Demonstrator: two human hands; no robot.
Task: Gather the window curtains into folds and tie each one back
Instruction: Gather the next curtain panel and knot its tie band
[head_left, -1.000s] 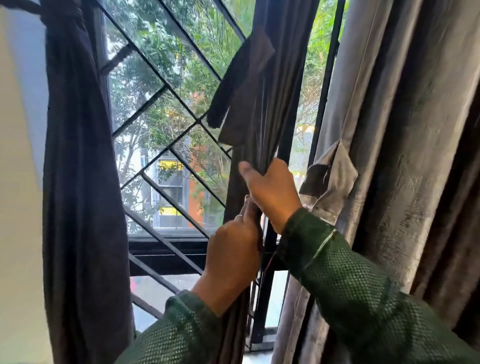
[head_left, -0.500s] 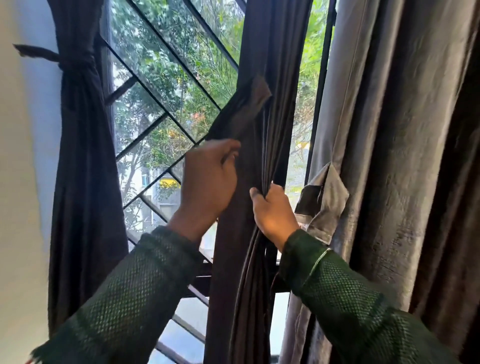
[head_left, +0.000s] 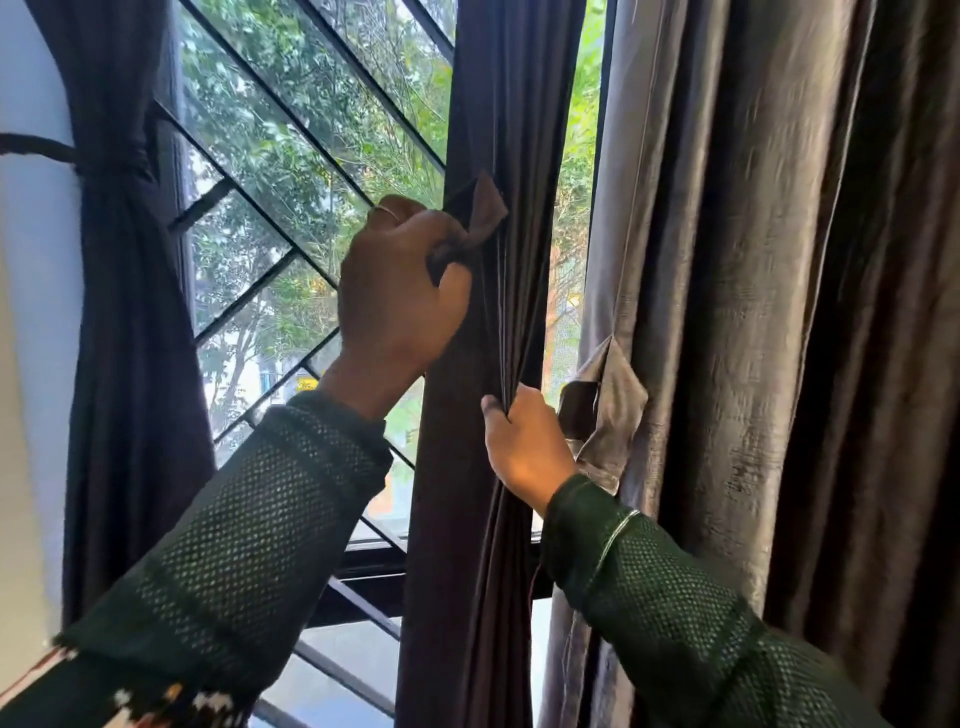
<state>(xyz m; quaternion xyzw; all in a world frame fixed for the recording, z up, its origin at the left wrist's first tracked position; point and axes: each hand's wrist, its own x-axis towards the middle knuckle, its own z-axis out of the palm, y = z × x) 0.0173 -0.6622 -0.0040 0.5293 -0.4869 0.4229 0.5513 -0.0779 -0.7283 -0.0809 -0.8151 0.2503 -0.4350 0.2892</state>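
My left hand (head_left: 400, 291) has risen along the middle curtain (head_left: 498, 104) at centre frame and now grips its tie-back strap (head_left: 480, 208), fingers curled round the strap's dark end. A second ago that hand sat low on the bundle, beside the other; half a second ago it was only reaching for the strap. My right hand (head_left: 524, 447) has stayed lower, pinching the gathered folds together just below centre. So I judge the gathering of this curtain done and the tying about to begin: the strap must go round the bundle while the pinch holds the pleats. The view has also shifted, bringing the left curtain (head_left: 130, 338) at the left edge fully in, already cinched by its tie (head_left: 41, 148). The grey curtain (head_left: 727, 312) on the right hangs loose, its strap (head_left: 608, 415) dangling just beside my right hand.
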